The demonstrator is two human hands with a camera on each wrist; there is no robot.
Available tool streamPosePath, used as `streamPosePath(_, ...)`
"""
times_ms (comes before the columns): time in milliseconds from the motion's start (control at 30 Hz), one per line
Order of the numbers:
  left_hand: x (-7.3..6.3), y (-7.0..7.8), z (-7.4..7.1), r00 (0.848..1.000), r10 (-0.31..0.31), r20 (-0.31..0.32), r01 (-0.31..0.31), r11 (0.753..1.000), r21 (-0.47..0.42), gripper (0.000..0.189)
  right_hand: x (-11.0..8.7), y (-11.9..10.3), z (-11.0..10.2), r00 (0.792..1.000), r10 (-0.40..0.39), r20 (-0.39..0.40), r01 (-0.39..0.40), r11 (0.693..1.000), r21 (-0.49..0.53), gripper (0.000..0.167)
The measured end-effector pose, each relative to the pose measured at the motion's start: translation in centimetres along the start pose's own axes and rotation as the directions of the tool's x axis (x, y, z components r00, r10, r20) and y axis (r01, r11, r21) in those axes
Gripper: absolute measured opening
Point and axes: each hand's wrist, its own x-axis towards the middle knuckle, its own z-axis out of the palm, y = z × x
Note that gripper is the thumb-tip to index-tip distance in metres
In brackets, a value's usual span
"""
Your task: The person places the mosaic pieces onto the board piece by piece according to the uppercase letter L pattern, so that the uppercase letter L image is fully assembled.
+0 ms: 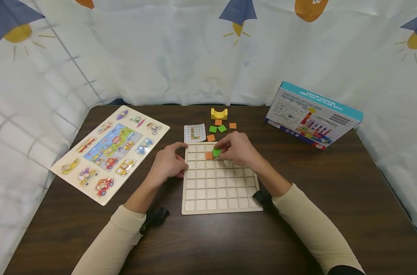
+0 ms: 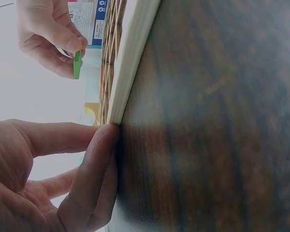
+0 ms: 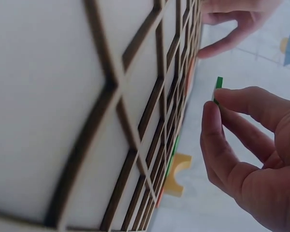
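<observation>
My right hand (image 1: 239, 150) pinches a green square tile (image 1: 216, 152) between thumb and fingertips, above the upper part of a wooden grid board (image 1: 222, 212). In the right wrist view the tile (image 3: 218, 87) is edge-on and apart from the board. Just left of it, an orange tile (image 1: 209, 155) lies in a board square. My left hand (image 1: 168, 162) touches the board's left edge, its fingers spread along the side near the top corner. A small card with a coloured grid pattern (image 1: 195, 133) lies against the board's top edge.
Behind the board lie loose green tiles (image 1: 213, 129) and orange tiles (image 1: 232, 125), beside a yellow arched block (image 1: 219, 114). A vehicle picture puzzle (image 1: 105, 200) lies at the left. At the back right stands a toy box (image 1: 311, 118). A patterned curtain (image 1: 181, 49) hangs behind the table.
</observation>
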Motion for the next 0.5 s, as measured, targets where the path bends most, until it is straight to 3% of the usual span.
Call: streamPosePath(500, -0.01, -0.12, -0.21, 1.0, 0.004, 0.007, -0.004, 1.0, -0.005, 0.07, -1.08, -0.81, 0.86, 0.999, 0.031, 0.03, -0.031, 1.0, -0.003, 0.026)
